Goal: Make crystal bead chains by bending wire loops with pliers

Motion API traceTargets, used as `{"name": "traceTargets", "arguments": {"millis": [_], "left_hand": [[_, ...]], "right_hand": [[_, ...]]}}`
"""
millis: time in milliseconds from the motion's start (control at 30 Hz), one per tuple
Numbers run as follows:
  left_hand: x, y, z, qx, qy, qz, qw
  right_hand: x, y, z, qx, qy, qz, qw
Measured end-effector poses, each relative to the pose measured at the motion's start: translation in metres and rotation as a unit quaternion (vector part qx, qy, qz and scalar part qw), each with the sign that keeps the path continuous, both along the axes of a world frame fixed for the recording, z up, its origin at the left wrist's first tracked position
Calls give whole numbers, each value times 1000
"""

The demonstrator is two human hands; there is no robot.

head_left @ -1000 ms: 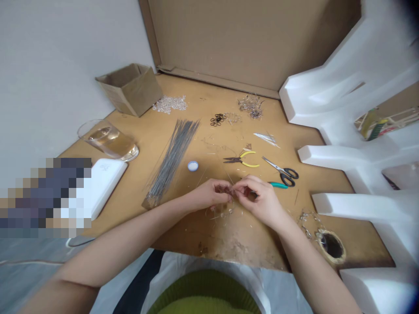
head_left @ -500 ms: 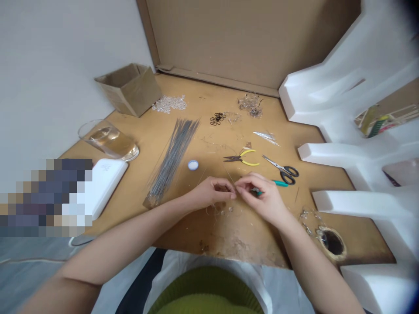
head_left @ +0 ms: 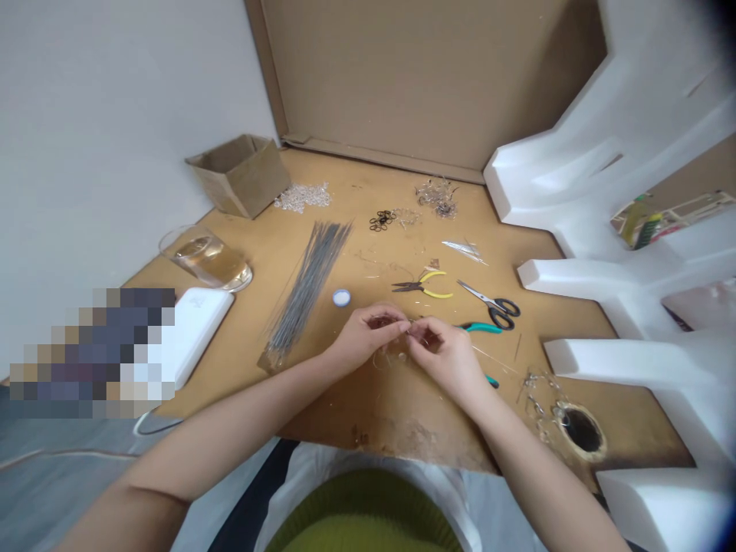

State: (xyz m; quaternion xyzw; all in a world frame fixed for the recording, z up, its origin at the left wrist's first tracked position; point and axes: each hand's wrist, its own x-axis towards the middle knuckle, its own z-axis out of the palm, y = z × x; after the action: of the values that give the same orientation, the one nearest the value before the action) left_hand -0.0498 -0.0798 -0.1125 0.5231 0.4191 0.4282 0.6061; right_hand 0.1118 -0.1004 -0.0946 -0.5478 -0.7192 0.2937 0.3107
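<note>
My left hand (head_left: 368, 335) and my right hand (head_left: 445, 354) meet fingertip to fingertip over the near middle of the table. Both pinch something thin, apparently fine wire; its exact shape is too small to tell. A faint clear loop with small beads (head_left: 401, 356) hangs just below the fingers. Teal-handled pliers (head_left: 483, 327) lie partly hidden under my right hand. Beyond the hands are yellow-handled pliers (head_left: 422, 286) and black-handled scissors (head_left: 491, 303). A small white and blue round piece (head_left: 341, 297) sits left of them, beside a bundle of grey wires (head_left: 310, 287).
On the left stand a cardboard box (head_left: 241, 178), a tilted-looking glass of liquid (head_left: 210, 259) and a white device (head_left: 202, 330). Clear beads (head_left: 303, 197), black rings (head_left: 381, 221) and metal bits (head_left: 437, 195) lie farther back. White foam (head_left: 575, 276) and a hole (head_left: 582, 431) are right.
The fingertips have come together, and my right hand has shifted slightly left and down, showing more of the teal pliers. The whole view has shifted a little.
</note>
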Motion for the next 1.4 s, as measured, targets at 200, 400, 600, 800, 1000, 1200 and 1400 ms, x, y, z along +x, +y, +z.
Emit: {"name": "traceTargets", "arguments": {"millis": [200, 400, 600, 800, 1000, 1200, 1400], "left_hand": [[2, 3, 1, 106, 44, 19, 993], [2, -2, 4, 158, 108, -9, 981], [4, -6, 4, 184, 136, -8, 973], [4, -5, 4, 169, 129, 3, 977], [4, -7, 6, 159, 110, -13, 981], [3, -6, 4, 183, 129, -14, 975], [1, -5, 2, 199, 132, -15, 971]], "right_hand": [[3, 1, -10, -3, 55, -3, 998], [6, 0, -6, 38, 26, 0, 999], [6, -2, -6, 39, 40, 1, 998], [4, -3, -8, 51, 66, -11, 996], [3, -5, -7, 69, 64, -15, 995], [5, -2, -8, 65, 41, -3, 997], [6, -2, -3, 62, 0, 9, 998]]}}
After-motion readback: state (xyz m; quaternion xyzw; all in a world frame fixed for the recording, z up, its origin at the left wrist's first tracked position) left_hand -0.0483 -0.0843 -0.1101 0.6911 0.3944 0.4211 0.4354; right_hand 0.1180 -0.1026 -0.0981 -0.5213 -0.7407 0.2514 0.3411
